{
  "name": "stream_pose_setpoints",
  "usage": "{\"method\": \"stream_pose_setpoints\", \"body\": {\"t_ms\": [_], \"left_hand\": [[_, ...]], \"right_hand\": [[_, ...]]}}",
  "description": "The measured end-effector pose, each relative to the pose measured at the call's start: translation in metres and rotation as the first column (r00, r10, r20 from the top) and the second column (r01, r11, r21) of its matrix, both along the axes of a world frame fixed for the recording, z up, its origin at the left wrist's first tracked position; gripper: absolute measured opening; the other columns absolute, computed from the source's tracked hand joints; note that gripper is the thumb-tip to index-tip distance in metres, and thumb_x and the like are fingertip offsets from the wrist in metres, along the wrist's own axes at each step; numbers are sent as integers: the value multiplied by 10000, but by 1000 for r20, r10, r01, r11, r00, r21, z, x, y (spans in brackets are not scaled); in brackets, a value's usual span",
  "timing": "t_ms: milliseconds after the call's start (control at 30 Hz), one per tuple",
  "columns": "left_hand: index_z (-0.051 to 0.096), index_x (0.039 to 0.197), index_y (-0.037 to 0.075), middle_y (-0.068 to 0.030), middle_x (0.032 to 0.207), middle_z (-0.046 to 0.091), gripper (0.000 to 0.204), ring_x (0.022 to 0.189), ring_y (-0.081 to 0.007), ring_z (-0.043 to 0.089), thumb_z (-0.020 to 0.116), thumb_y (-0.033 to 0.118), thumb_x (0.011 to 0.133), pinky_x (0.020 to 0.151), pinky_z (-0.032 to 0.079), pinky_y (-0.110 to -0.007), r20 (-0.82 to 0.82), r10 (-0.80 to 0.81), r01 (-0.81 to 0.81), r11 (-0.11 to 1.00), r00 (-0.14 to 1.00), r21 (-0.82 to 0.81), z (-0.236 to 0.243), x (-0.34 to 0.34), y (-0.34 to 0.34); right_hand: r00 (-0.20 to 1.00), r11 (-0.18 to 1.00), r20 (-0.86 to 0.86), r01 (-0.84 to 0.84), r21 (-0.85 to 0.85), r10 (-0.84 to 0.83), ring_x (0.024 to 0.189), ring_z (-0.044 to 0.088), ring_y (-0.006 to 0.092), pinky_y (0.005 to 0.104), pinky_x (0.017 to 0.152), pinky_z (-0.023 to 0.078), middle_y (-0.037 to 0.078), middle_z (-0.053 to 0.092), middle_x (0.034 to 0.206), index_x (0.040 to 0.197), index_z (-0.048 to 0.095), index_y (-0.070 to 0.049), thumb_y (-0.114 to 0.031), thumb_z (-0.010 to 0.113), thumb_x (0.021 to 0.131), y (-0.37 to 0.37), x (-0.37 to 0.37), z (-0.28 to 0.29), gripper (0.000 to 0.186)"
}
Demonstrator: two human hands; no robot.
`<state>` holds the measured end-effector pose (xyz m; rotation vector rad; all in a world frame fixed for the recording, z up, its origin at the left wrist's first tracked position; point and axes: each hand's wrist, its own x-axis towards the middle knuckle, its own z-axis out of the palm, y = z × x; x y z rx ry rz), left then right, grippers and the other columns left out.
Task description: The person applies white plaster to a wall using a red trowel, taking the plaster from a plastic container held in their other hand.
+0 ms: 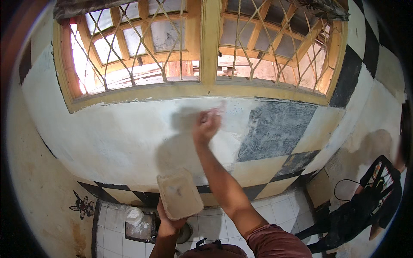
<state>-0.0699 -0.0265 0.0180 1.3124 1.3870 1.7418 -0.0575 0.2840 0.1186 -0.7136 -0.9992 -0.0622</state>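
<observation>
My right hand (pixel 207 125) is raised against the white plastered wall (pixel 129 133) just below the window sill; it is blurred, its fingers closed on a small flat tool that I cannot make out clearly. My left hand (pixel 168 219) is lower, near my chest, holding a square, putty-smeared board (pixel 180 193) from underneath, tilted toward the wall. The plaster around the right hand looks wet and greyer than the rest.
A yellow-framed window with a diamond metal grille (pixel 202 47) fills the top. Black checker patches (pixel 275 129) mark the wall to the right. Another person in dark clothes (pixel 365 206) crouches at the lower right. A white bag (pixel 135 215) lies on the tiled floor below.
</observation>
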Motion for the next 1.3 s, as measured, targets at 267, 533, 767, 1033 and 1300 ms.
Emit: {"method": "stream_pose_setpoints", "body": {"t_ms": [267, 533, 767, 1033, 1300], "left_hand": [[457, 1317, 50, -87, 1196, 587, 535, 1042, -226, 625, 665, 95, 826, 847, 564, -423, 354, -37, -1, 994, 934, 107, 26, 0, -26], [439, 1321, 32, -92, 1195, 579, 650, 1033, -225, 626, 753, 127, 760, 830, 568, -395, 549, -48, 35, 999, 834, 34, 4, -28, -33], [531, 1250, 69, -46, 1142, 644, 758, 989, -189, 652, 881, 220, 595, 868, 551, -357, 358, 27, -39, 999, 933, 28, 9, -39, -42], [469, 1312, 54, -63, 1196, 591, 609, 1063, -202, 609, 722, 205, 779, 876, 539, -387, 464, -37, 37, 999, 885, 10, -6, -61, -41], [556, 1222, 66, -53, 1105, 663, 786, 991, -197, 650, 919, 176, 533, 866, 546, -387, 260, 97, -92, 995, 961, -29, 1, -61, -47]], "right_hand": [[700, 655, -556, -680, -329, 447, 661, 512, 110, 257, 554, 403, 13, 565, 767, 891, 599, -42, -100, 633, 829, -75, 92, -39, 92], [366, 780, -899, -624, -45, 240, 623, 504, 150, 273, 521, 443, 60, 510, 822, 1065, 524, -25, 11, 529, 813, 28, 163, -40, 254], [770, 900, -523, -435, -10, 366, 616, 504, 166, 338, 549, 454, 60, 536, 851, 949, 553, -20, 26, 537, 777, 16, 178, 37, 180], [480, 928, 801, -279, -246, 357, 885, 535, 406, 469, 795, 438, 184, 567, 934, 859, 557, -10, -11, 609, 747, -17, 152, -83, 124], [989, 868, -122, -133, -478, 84, 762, 551, 307, 378, 748, 456, 146, 566, 803, 875, 572, 10, -33, 591, 782, -12, 180, -92, 104]]}}
